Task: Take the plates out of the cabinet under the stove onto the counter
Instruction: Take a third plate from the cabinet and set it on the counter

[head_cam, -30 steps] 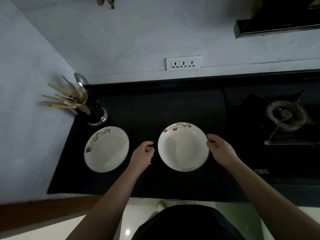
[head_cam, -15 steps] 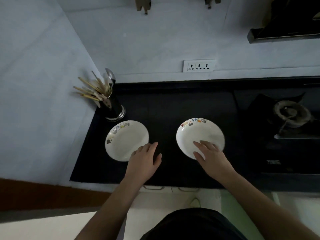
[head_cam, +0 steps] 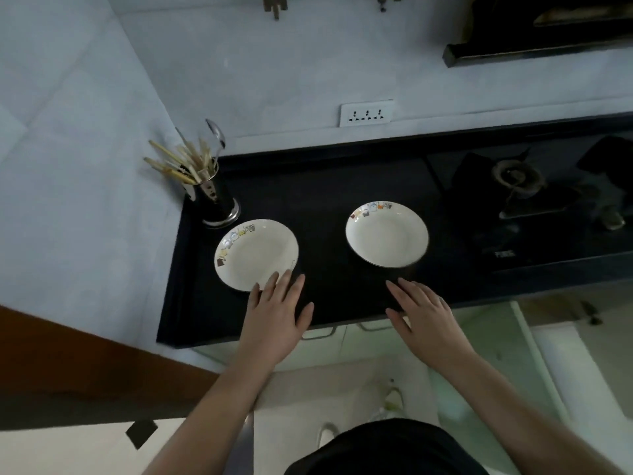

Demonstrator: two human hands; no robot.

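Left hand: the left hand (head_cam: 274, 320) sits lower centre of the frame, palm down, fingers spread and straight, empty; its fingertips overlap the near rim of the left plate, though contact cannot be told.
Left arm: bare forearm rising from the bottom edge, slanting up and right to the wrist.
Right hand: the right hand (head_cam: 423, 315) is right of centre, palm down, fingers spread and loosely fanned toward the upper left, empty; it lies just below the right plate and apart from it.
Right arm: bare forearm entering from the lower right corner.
Left plate: a white plate (head_cam: 256, 254) lying flat on the table, left of centre, with small coloured pictures along its upper-left rim.
Right plate: a second white plate (head_cam: 387, 233), flat on the table at centre, well apart from the first, with coloured pictures along its top rim.
Table: black table (head_cam: 325, 186) running across the middle of the frame.
Holder: a metal cup (head_cam: 215, 200) of chopsticks and a spoon, just above the left plate, in the table's upper-left corner.
Stove: a gas burner (head_cam: 517, 176) at the right.
Socket: a white wall strip (head_cam: 365, 113) above the table.
Cabinet: pale doors (head_cam: 342, 344) with handles below the table edge, between the two hands.
Writing: a pale mark on the stove front at the right, too blurred to read.
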